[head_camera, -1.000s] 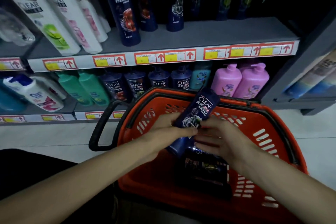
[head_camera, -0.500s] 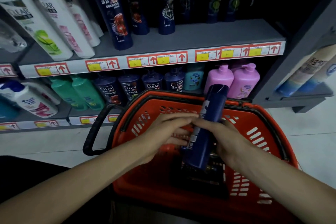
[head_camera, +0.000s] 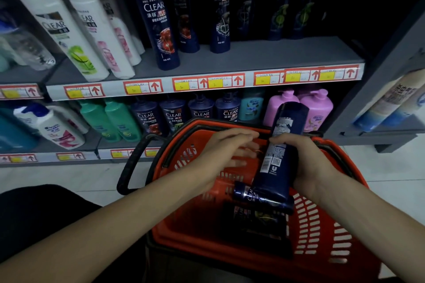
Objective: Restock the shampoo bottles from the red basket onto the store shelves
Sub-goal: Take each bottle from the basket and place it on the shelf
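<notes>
The pale tiled floor [head_camera: 391, 179] carries the red basket [head_camera: 181, 163], which sits in dim light in front of grey store shelving. Past the basket's far rim, the lower shelf [head_camera: 92, 138] holds 4 dark pump bottles [head_camera: 200, 112], with 2 green bottles [head_camera: 115, 119] to their left and 2 pink bottles [head_camera: 317, 110] to their right. Higher above the basket, the upper shelf [head_camera: 264, 57] carries tall dark bottles [head_camera: 163, 30] marked CLEAR and white bottles [head_camera: 76, 37] further left. A strip of red and yellow price tags [head_camera: 207, 81] runs along its front edge. The black handle [head_camera: 128, 167] hangs off the basket's left side.

Both bare forearms reach in over the basket's near edge. The right hand [head_camera: 315, 167] has its grip closed round a dark blue shampoo bottle [head_camera: 278, 156]. It holds the bottle tilted above the basket's middle, with the back label and barcode facing the camera and the upper end rising past the far rim. The left hand [head_camera: 227, 151] is over the basket just left of that bottle, palm down, fingers straight and spread, its grip open and empty.

The left hand is blurred, so I cannot tell whether its fingertips touch the bottle. Under the held bottle, 2 more bottles [head_camera: 262, 197] lie in the basket; the nearer one is too dark to read. The price tag print is illegible.
</notes>
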A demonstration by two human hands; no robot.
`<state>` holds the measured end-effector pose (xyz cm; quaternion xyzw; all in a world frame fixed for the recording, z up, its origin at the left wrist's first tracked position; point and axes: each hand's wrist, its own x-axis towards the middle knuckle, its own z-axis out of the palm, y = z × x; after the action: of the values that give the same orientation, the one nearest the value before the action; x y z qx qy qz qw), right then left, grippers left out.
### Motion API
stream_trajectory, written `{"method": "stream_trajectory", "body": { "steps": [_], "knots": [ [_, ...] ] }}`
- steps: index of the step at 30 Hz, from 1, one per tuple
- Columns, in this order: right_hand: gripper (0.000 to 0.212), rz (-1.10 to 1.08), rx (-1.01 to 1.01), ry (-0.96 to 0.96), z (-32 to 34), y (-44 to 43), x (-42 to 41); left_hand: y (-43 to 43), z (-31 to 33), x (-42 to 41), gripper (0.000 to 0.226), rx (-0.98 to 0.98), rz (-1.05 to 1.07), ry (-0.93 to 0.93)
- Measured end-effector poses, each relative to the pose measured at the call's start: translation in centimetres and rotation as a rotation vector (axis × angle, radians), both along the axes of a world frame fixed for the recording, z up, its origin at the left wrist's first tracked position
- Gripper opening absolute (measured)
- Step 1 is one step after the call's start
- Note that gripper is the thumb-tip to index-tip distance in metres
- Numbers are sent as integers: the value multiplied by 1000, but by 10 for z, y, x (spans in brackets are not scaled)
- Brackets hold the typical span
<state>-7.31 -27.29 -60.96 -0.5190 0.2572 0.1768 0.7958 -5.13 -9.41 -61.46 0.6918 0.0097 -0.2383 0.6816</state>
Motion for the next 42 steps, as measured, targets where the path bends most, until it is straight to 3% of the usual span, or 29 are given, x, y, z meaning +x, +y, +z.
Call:
{"method": "stream_trajectory", "body": {
  "steps": [10, 14, 21, 27, 29, 33, 38, 42],
  "knots": [
    [21, -147, 102, -180, 13, -1, 5, -29, 25, 2, 25, 99, 1, -229],
    [26, -155, -26, -244, 21, -4, 5, -36, 38, 1, 29, 166, -39, -301],
    [57, -170, -239, -392, 36, -11, 20, -32, 46, 15, 37, 161, -17, -370],
    [44, -169, -527, -596, 57, -4, 43, -20, 49, 38, 52, 293, -96, -561],
    [47, -192, -628, -636, 62, 2, 57, -17, 50, 49, 48, 343, -87, -644],
    [56, -207, -770, -686, 66, 13, 83, -16, 52, 72, 38, 230, -11, -678],
    [36, 8, -668, -672, 72, 9, 107, -3, 53, 101, 34, 57, 4, -612],
    [43, 60, -601, -632, 79, 11, 124, 2, 58, 124, 37, -5, -16, -554]
  ]
}}
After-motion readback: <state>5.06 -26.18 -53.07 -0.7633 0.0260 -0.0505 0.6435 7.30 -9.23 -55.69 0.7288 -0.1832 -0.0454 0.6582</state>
